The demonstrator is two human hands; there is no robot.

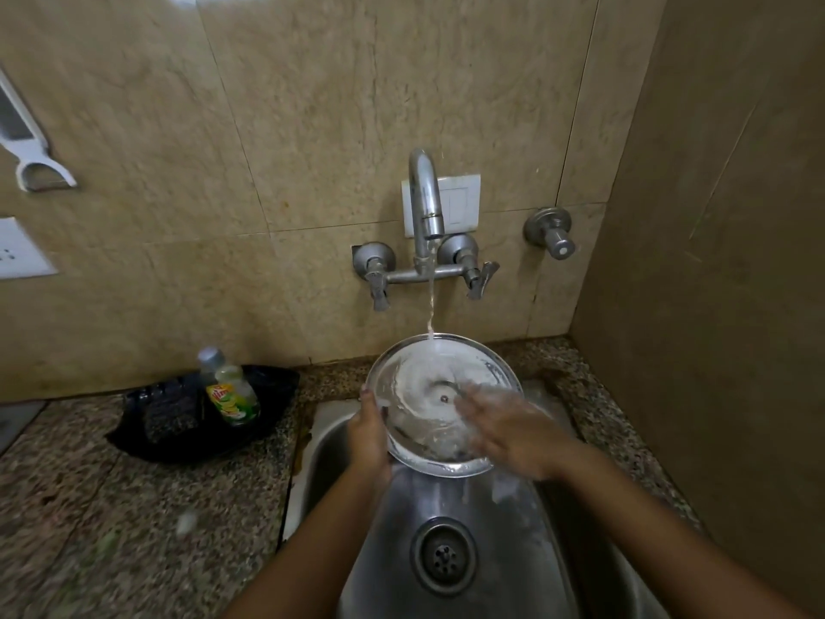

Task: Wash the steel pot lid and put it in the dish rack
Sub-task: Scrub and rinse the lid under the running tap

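Observation:
The round steel pot lid [424,386] is held tilted over the sink [446,507], its inner side facing me, under a running stream from the tap [426,203]. Water hits its upper rim and spreads across the soapy surface. My left hand [368,433] grips the lid's left edge. My right hand [509,428] lies flat with fingers spread on the lid's lower right part; it is blurred and wet. No dish rack is in view.
A dish soap bottle [232,395] lies in a black tray [178,435] on the granite counter to the left. The drain [444,556] sits below the lid. Tap handles [379,283] and a wall valve [553,236] stick out from the tiled wall.

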